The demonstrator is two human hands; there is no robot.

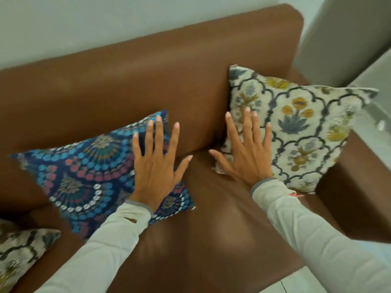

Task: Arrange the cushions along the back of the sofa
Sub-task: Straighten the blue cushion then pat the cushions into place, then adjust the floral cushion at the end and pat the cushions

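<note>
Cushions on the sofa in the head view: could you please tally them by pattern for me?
Blue patterned cushion: 1
Cream floral cushions: 2, one by the armrest and one partly cut off at the lower left edge
Total: 3 cushions on the brown sofa

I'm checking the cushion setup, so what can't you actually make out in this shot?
- Third cushion, head view: cut off by the left and bottom edges.
- Blue cushion: its right part is hidden under the left hand.
- Sofa: its left end lies outside the frame.
</note>
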